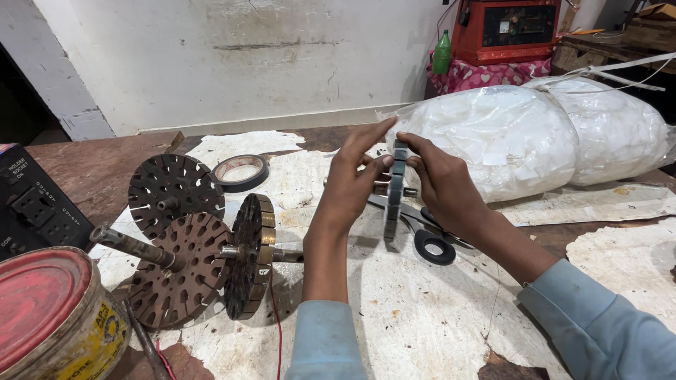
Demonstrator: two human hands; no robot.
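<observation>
both hands hold a slotted metal disc [394,190] upright and edge-on above the table [84,158]. the left hand [352,184] pinches its near face with thumb and fingers closed on it; the right hand [442,181] grips the far face the same way. a scissors [422,218] and a black ring [434,246] lie just below. to the left rest three brown slotted rotors [176,271], a tape roll [241,172] and a red-lidded tin [49,317]. white plastic sacks [535,134] lie behind the hands.
</observation>
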